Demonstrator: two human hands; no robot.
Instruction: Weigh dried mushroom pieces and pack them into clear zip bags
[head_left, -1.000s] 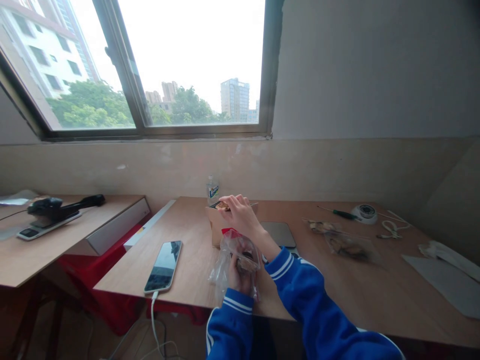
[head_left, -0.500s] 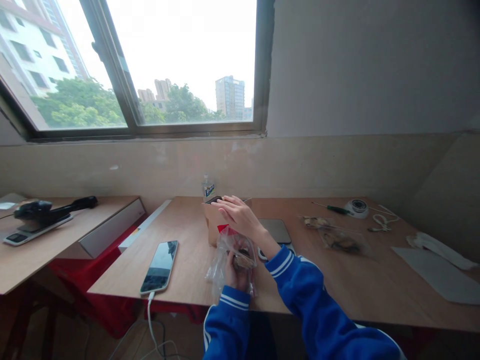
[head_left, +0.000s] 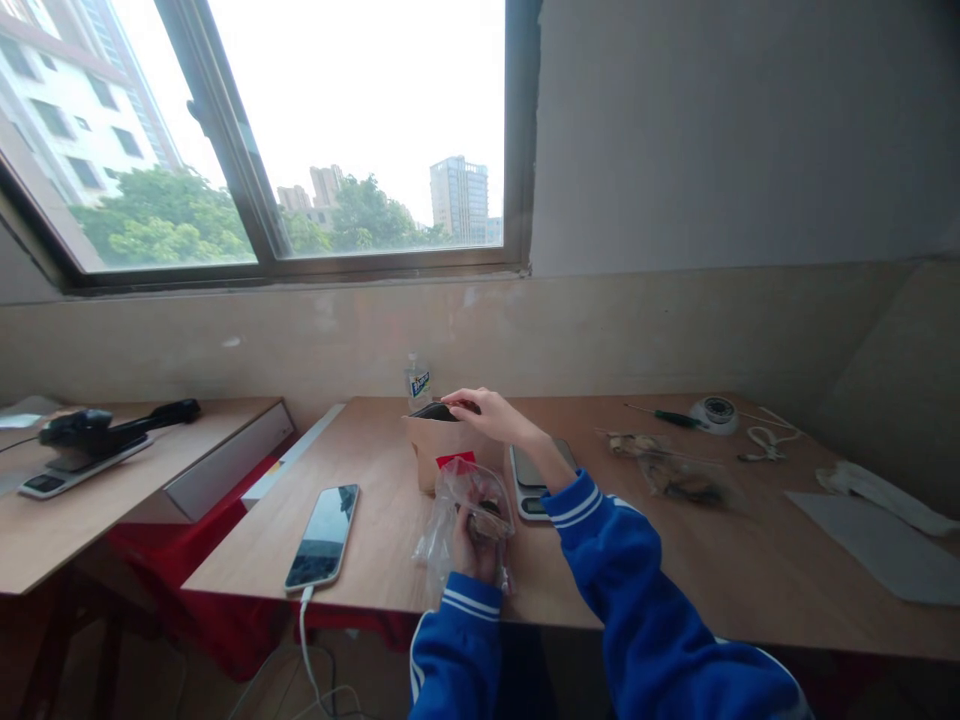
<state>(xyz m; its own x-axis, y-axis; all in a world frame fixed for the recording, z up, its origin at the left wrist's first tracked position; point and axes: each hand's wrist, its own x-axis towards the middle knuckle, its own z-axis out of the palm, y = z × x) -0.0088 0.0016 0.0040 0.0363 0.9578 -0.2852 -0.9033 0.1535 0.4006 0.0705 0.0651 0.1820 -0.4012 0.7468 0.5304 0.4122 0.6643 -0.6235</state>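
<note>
Gripping a clear bag [head_left: 444, 540] in front of the paper bag [head_left: 431, 452], my left hand [head_left: 471, 552] cups brown contents [head_left: 487, 524] already inside. My right hand [head_left: 493, 413] curls over the paper bag's mouth, hold and remaining supply unclear. Right of that bag lie two filled packets [head_left: 688, 482].

Workroom with tables [head_left: 645, 570], scales [head_left: 534, 507], screwdriver [head_left: 676, 419]

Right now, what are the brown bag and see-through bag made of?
The brown bag looks like matte paper: dull tan sides, no shine. The see-through bag is probably thin, glossy plastic: wrinkles catch light, brown contents show through.
</note>
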